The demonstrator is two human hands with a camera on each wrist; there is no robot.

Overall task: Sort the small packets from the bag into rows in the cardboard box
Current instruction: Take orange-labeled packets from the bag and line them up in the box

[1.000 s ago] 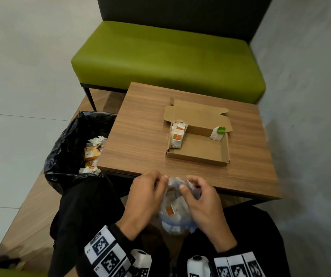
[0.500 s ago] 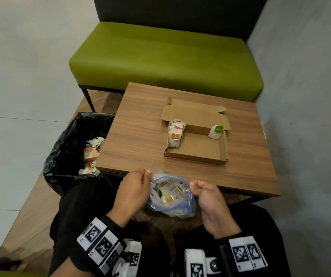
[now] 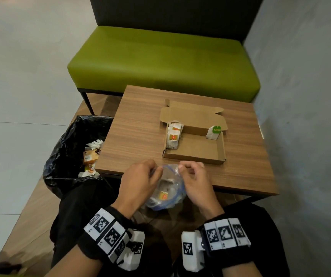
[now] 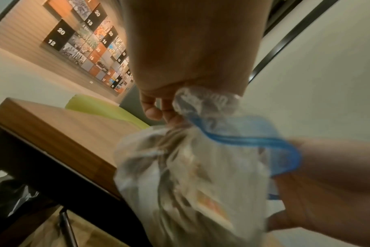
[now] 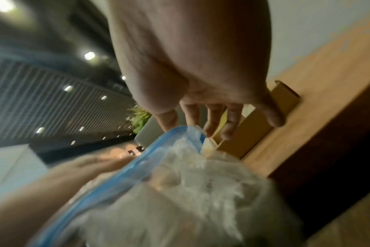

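Now both hands [image 3: 140, 182] on bag [image 3: 166, 194]

Both bare hands, the left hand [image 3: 140, 182] and the right hand [image 3: 197, 184], emerge from black sleeves at the bottom of the head view. Each wrist wears a black band [image 3: 92, 246] carrying white square tiles with black coded patterns [image 3: 225, 233], plus a white boxy camera housing [image 3: 190, 250] bearing another such marker.
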